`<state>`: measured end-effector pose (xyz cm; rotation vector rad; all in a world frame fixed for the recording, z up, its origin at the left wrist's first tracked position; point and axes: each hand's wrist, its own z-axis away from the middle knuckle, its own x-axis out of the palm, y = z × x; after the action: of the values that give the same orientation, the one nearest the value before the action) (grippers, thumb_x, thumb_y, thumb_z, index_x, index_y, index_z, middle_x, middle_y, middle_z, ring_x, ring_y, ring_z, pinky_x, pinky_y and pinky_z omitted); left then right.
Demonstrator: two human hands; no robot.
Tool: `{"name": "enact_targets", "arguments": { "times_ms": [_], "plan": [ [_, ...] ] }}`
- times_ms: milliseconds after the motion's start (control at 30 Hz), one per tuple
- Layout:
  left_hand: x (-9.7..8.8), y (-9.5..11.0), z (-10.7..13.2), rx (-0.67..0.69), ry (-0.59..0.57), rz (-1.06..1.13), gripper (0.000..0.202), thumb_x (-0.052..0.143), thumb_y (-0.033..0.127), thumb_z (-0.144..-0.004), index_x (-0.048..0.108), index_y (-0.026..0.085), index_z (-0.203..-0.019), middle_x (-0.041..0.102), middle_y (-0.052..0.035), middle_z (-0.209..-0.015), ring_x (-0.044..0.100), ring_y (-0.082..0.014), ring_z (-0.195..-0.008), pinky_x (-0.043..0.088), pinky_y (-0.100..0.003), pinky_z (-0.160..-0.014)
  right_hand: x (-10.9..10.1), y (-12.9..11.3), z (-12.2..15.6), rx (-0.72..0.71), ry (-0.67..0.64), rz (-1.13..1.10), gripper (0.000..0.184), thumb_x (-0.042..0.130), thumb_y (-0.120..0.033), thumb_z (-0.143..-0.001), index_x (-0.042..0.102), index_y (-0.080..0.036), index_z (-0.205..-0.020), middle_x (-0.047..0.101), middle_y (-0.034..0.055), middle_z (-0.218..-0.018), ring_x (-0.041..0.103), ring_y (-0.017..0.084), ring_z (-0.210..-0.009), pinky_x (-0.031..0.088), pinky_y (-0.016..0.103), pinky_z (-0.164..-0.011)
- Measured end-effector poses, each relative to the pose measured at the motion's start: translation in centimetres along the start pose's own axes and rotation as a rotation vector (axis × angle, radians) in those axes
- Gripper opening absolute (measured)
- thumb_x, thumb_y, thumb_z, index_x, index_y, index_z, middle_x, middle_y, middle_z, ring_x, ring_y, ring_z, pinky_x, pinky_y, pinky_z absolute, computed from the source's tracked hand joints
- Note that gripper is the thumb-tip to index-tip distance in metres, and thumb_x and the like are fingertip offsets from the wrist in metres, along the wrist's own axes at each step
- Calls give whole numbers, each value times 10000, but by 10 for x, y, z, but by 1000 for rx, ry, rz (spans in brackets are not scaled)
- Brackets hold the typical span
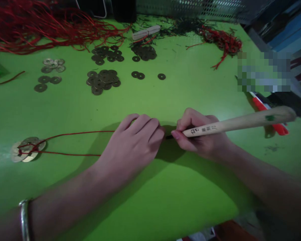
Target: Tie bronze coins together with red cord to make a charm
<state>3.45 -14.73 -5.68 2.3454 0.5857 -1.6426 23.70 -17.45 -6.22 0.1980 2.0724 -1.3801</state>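
Note:
My left hand rests palm down on the green table, fingers curled and pressed together over something hidden. A red cord runs from under it leftward to a small bundle of brass coins tied by the cord. My right hand grips a wooden-handled tool with black characters on it. The tool's tip points at my left fingertips, and its end is hidden between the two hands.
Loose holed coins lie in several piles across the far half of the table. A mass of red cords fills the back left, more red cord scraps the back right. A red-and-black tool lies at the right edge.

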Motion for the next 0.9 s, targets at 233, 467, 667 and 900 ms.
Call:
{"name": "enact_targets", "arguments": {
  "times_ms": [233,467,667,900],
  "plan": [
    [-13,-11,3,110,106,85,213,464,7,-843,632,105,-929,696,-44,-858,619,-182,-795,537,-332,-723,-1,-1,-4,35,8,-44,180,549,-215,-866,426,-198,-737,511,-71,-543,419,37,-378,304,129,-260],
    [-14,-15,3,148,73,4,240,464,6,-847,653,136,-919,699,-19,-856,618,-163,-792,521,-296,-720,-1,-1,-4,11,49,-82,204,587,-188,-841,417,-194,-728,488,-73,-547,406,38,-398,298,130,-272],
    [-12,-16,3,139,73,-43,212,470,57,-871,647,154,-940,692,7,-859,606,-156,-799,492,-291,-731,-2,-1,-4,-11,59,-80,209,583,-209,-846,409,-195,-731,470,-76,-545,398,40,-404,293,139,-280],
    [-16,-15,4,139,41,-35,232,433,59,-891,640,153,-938,688,12,-842,600,-135,-766,482,-280,-726,-1,1,-3,-8,-6,-54,189,538,-229,-879,400,-202,-752,497,-74,-560,418,36,-393,296,134,-268]
  ]
}}
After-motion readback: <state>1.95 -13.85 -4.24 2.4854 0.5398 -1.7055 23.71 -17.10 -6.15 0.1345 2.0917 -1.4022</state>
